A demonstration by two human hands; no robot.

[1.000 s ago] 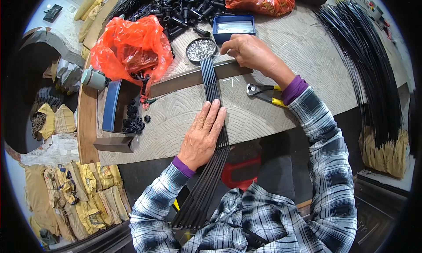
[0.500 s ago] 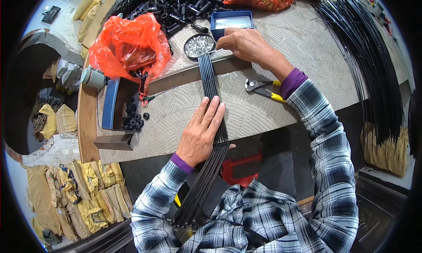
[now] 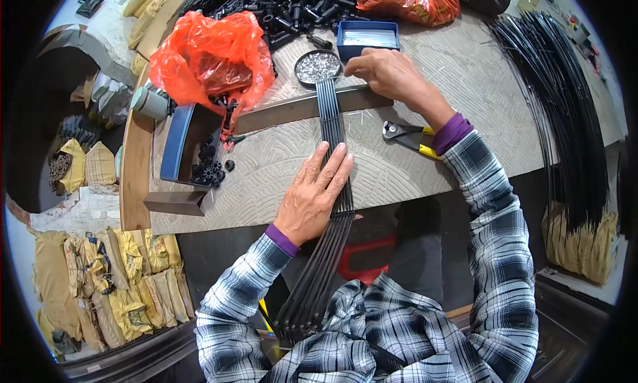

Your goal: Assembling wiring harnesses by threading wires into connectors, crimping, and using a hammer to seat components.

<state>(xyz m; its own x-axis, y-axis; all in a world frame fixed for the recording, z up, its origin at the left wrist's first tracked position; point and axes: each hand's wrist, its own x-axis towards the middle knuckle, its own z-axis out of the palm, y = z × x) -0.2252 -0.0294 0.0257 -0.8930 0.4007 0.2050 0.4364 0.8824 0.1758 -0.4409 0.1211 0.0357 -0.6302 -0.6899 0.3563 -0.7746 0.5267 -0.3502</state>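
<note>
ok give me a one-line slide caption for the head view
Left hand laid flat over a row of black rods, right hand near a round dish of small shiny pieces.

The left hand (image 3: 314, 197) hid part of the black rods (image 3: 323, 260); the top edge cropped 1 red bag (image 3: 410, 2).
</note>
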